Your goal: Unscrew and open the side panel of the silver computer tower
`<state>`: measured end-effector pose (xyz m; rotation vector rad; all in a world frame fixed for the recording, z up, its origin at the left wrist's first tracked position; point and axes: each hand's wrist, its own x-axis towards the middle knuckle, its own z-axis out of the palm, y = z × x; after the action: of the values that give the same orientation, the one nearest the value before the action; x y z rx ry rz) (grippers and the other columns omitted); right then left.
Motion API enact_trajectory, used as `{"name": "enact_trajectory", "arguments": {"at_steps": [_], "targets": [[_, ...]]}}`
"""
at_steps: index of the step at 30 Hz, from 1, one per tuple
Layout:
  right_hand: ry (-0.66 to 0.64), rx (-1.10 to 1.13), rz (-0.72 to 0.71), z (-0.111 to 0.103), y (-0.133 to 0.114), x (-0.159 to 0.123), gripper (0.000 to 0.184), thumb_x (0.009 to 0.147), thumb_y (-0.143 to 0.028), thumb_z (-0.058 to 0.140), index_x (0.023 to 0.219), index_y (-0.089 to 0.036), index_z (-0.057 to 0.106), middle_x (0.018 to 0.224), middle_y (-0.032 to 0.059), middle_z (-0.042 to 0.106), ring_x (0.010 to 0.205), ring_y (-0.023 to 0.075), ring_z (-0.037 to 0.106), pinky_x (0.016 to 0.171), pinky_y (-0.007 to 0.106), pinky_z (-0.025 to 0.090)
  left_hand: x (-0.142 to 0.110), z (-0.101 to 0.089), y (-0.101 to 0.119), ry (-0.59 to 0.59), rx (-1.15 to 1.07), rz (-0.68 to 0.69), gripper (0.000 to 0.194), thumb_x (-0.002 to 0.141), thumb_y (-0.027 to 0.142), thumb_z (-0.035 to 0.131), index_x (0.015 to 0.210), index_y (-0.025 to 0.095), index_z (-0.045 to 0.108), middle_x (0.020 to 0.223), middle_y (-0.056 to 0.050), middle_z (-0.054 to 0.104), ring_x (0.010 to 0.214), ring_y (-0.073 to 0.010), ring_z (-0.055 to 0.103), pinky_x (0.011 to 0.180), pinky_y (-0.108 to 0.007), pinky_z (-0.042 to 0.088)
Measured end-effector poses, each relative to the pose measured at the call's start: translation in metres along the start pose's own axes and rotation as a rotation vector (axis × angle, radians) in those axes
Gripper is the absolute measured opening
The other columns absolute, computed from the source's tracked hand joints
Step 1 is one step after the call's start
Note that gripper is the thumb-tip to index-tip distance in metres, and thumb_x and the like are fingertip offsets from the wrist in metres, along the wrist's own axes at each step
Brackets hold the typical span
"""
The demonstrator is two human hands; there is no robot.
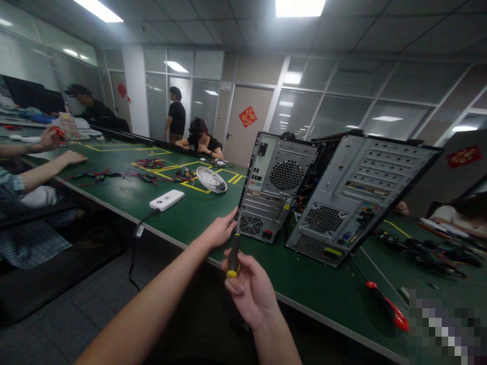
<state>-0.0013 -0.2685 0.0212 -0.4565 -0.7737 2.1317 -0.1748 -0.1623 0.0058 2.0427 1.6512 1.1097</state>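
My right hand (249,289) is closed around the black and yellow handle of a screwdriver (233,257). Its shaft points up and away, toward the lower left edge of a computer case (262,213). At that same edge is my left hand (218,230), its fingers closed against the case beside the screwdriver's tip. What the tip touches is too small to make out. The case stands upright with its rear facing me, showing a fan grille, ports and slots. Close by on the right, a second computer case (323,203) also shows its rear.
A red and black tool (388,306) lies right on the green table (125,203), near bundled cables (422,248). Leftward are a white power bank (167,200) with a hanging cable, a white round part (211,180) and thin wires (110,175). Other people are around the table.
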Motion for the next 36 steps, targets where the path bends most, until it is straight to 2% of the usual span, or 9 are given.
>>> {"name": "enact_trajectory", "arguments": {"at_steps": [3,8,13,18,25,31,36], "targets": [[0.026,-0.002,-0.018,0.0007,0.0012,0.0,0.029,0.082,-0.034,0.086,0.09,-0.013,0.067,0.076,0.0057,0.073,0.04,0.0004,0.037,0.042,0.015,0.026,-0.0005,-0.0005,0.0013,0.001,-0.021,-0.004,0.063,0.105,0.034,0.046,0.166,0.023,0.036,0.145,-0.014,0.068,0.131,-0.0288,0.067,0.107,-0.037,0.052],[0.052,-0.032,-0.025,0.0015,0.0035,0.0004,0.039,0.08,-0.04,0.091,0.088,-0.017,0.061,0.078,0.0071,0.076,0.037,-0.0019,0.029,0.039,0.013,0.017,-0.0005,-0.0006,0.0009,0.004,-0.038,0.006,0.063,0.105,0.034,0.046,0.166,0.023,0.035,0.147,-0.013,0.067,0.134,-0.0287,0.066,0.109,-0.038,0.051],[0.023,-0.016,-0.008,0.0004,0.0014,0.0002,0.032,0.085,-0.038,0.083,0.096,-0.012,0.068,0.077,0.01,0.076,0.037,-0.0002,0.033,0.04,0.015,0.022,0.0001,0.0003,-0.0013,0.002,-0.025,0.02,0.064,0.105,0.035,0.045,0.167,0.022,0.033,0.146,-0.014,0.067,0.132,-0.0296,0.067,0.108,-0.038,0.052],[0.0,-0.017,0.003,-0.0011,-0.0008,-0.0005,0.03,0.083,-0.03,0.076,0.101,-0.007,0.074,0.077,0.0103,0.075,0.04,0.0008,0.035,0.041,0.016,0.026,-0.0002,0.0002,-0.001,-0.002,-0.006,0.008,0.064,0.106,0.035,0.045,0.167,0.02,0.033,0.131,-0.014,0.076,0.116,-0.0276,0.075,0.101,-0.037,0.054],[0.017,-0.033,-0.043,0.0007,0.0028,-0.0023,0.031,0.08,-0.035,0.088,0.089,-0.013,0.068,0.073,0.0041,0.072,0.041,-0.0004,0.035,0.042,0.014,0.024,-0.0006,-0.0004,0.0013,0.004,-0.03,0.008,0.063,0.105,0.035,0.046,0.166,0.022,0.035,0.148,-0.013,0.066,0.133,-0.0276,0.066,0.11,-0.037,0.05],[0.052,-0.062,-0.04,0.0013,0.0027,-0.003,0.041,0.076,-0.037,0.094,0.089,-0.016,0.061,0.077,0.0054,0.075,0.038,-0.0029,0.027,0.04,0.013,0.016,-0.0009,-0.0013,0.0022,-0.001,-0.009,-0.003,0.063,0.105,0.035,0.045,0.166,0.023,0.036,0.148,-0.012,0.066,0.134,-0.0274,0.066,0.11,-0.037,0.051],[0.038,-0.048,-0.038,-0.0002,0.0018,-0.002,0.032,0.082,-0.036,0.087,0.093,-0.014,0.067,0.077,0.0076,0.075,0.039,-0.0008,0.032,0.041,0.015,0.021,-0.0009,-0.0007,0.0002,0.002,0.003,0.013,0.063,0.106,0.036,0.044,0.167,0.023,0.034,0.143,-0.014,0.07,0.129,-0.029,0.069,0.106,-0.037,0.053]]}}
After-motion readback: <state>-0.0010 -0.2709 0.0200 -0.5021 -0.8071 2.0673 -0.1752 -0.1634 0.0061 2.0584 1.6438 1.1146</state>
